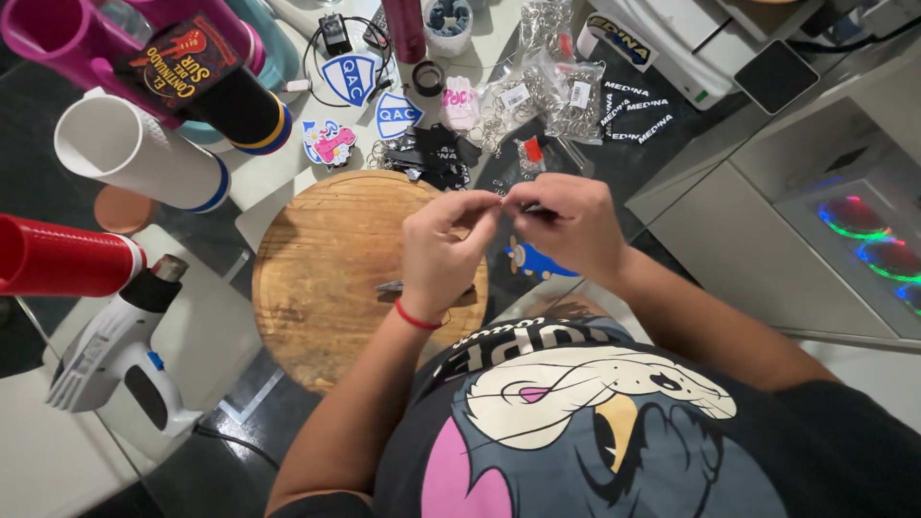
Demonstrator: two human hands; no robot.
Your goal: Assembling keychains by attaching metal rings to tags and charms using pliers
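Left hand (443,251) and right hand (564,223) are up close together over the far right edge of a round wooden board (326,273), fingertips of both pinched narrow and meeting around something tiny between them (501,197). It's too small to say what it is, looks like a thin bit of metal, maybe a ring. The left wrist has a red string bracelet (417,317) on it. Just under the left hand there's a small dark metal bit (391,285) lying on the board. Right below the right hand, on the dark worktop (672,105), sits a small blue and white cut-out shape (539,261). Past the hands, on the far side, it's a proper mess: clear bags of metal key rings (561,96), two shield-shaped blue and white badges (349,79), a pink and blue charm (331,142), a pink tag (460,104), and a pile of black pieces (436,153). Off to the left are tumblers lying on their sides: a white one with a blue band (134,152), a red one (62,257), a magenta one (58,38). A white heat gun (120,345) lies near left, nozzle pointing at the red tumbler. Far right there's a grey machine with glowing coloured rings (868,240).
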